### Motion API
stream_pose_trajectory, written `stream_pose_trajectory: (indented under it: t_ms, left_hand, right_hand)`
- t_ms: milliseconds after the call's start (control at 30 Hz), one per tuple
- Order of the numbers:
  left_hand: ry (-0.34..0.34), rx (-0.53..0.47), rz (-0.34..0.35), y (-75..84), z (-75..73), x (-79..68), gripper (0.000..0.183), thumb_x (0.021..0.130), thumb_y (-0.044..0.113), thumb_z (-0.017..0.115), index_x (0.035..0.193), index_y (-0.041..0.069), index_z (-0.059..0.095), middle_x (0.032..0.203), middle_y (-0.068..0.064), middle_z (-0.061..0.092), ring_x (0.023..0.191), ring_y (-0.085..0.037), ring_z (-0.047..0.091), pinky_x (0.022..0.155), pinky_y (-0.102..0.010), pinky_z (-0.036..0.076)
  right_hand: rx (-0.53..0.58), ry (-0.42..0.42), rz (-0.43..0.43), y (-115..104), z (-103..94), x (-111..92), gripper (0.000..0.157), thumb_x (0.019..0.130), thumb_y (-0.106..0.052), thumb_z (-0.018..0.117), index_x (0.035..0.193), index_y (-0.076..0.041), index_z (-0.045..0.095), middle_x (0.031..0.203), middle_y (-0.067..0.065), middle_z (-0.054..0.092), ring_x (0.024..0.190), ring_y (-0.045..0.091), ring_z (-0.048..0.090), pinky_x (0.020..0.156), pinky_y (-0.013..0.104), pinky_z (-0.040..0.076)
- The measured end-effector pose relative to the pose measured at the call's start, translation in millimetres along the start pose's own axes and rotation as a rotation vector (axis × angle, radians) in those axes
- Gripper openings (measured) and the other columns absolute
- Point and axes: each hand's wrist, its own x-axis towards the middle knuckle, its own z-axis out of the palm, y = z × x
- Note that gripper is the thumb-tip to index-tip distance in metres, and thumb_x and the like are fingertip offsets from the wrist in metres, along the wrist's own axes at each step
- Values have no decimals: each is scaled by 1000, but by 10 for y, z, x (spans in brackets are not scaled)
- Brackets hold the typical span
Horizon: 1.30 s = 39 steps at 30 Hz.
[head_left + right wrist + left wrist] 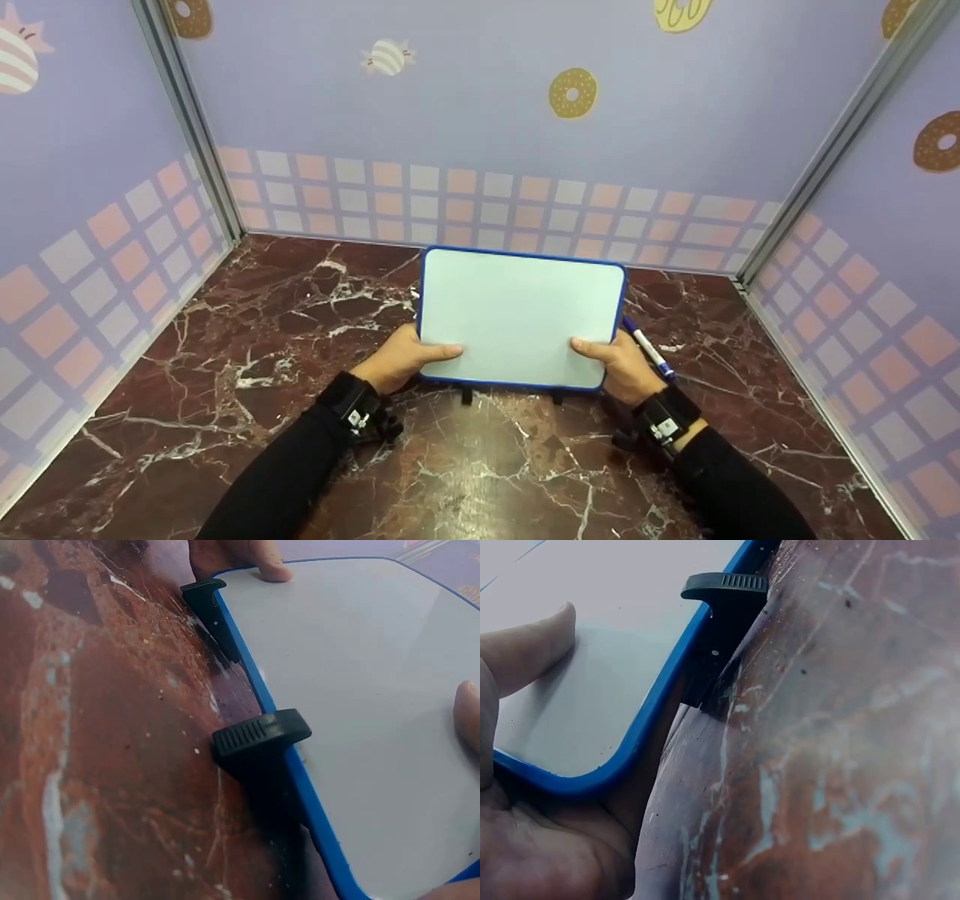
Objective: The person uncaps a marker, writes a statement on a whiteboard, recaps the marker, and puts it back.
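Observation:
Both hands grip a small whiteboard (517,315) with a blue frame, tilted up and facing me in the head view. My left hand (401,358) holds its left edge near the lower corner, thumb flat on the white face and fingers behind. On the opposite edge my right hand (626,367) holds it the same way, its fingers hidden behind the board. Black stand feet with ridged hooks show at the bottom edge; one hook (727,586) is close in the left wrist view, another hook (262,733) in the right wrist view. No writing shows on the white face.
A white marker with a blue cap (649,349) lies on the table just right of the board, beside the right hand. The dark red marbled table (285,322) is enclosed by purple patterned panels (480,112) at the back and both sides.

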Motion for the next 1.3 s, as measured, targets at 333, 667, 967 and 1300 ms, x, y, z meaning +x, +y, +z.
stream_pose_trajectory:
  t_ms: [333, 667, 967, 1300]
  left_hand:
    - [6, 44, -1, -37, 21, -1, 38, 97, 5, 88, 131, -5, 74, 129, -16, 79, 116, -25, 77, 100, -36, 62]
    - [21, 77, -2, -29, 47, -46, 38, 94, 7, 91, 126, -4, 76, 125, -16, 80, 113, -24, 77, 99, -34, 61]
    - [9, 101, 6, -26, 70, -95, 44, 93, 7, 92, 131, -2, 73, 129, -14, 79, 117, -25, 75, 103, -35, 59]
    - [20, 129, 11, -30, 107, -139, 46, 91, 10, 94, 131, -2, 73, 127, -15, 79, 116, -25, 75, 103, -35, 58]
  right_hand:
    - [-33, -30, 10, -23, -27, -39, 24, 110, -1, 68, 133, -7, 70, 128, 15, 80, 119, 32, 78, 102, 52, 62]
    - [-15, -29, 32, -33, -16, -81, 25, 110, 1, 65, 131, -10, 71, 127, 14, 80, 118, 32, 78, 101, 52, 63]
    - [-12, -48, 38, -43, -25, -146, 26, 110, 1, 66, 133, -10, 72, 129, 15, 79, 120, 33, 77, 103, 54, 62]
    - [-4, -40, 56, -47, -15, -211, 23, 110, -1, 67, 132, -7, 72, 128, 16, 80, 118, 33, 78, 103, 53, 62]
